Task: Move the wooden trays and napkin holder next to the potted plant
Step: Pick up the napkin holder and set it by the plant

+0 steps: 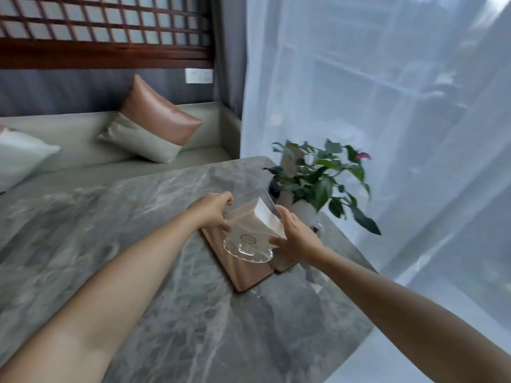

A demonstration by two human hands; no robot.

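Note:
A clear napkin holder (250,230) filled with white napkins is held tilted between both hands, just above the wooden trays. My left hand (214,210) grips its left side and my right hand (297,236) grips its right side. Its round clear base hangs over a reddish-brown wooden tray (243,275) lying on the grey marble table (166,299). A second wooden tray (283,264) peeks out to the right, mostly hidden under my right hand. The potted plant (318,178), green leaves in a white pot, stands just behind and to the right, at the table's far corner.
A sheer white curtain (387,106) hangs along the table's right edge. Behind the table runs a pale bench with a brown-and-beige cushion (154,123) and a white cushion (19,153). A small dark-and-white object (318,228) sits by the pot.

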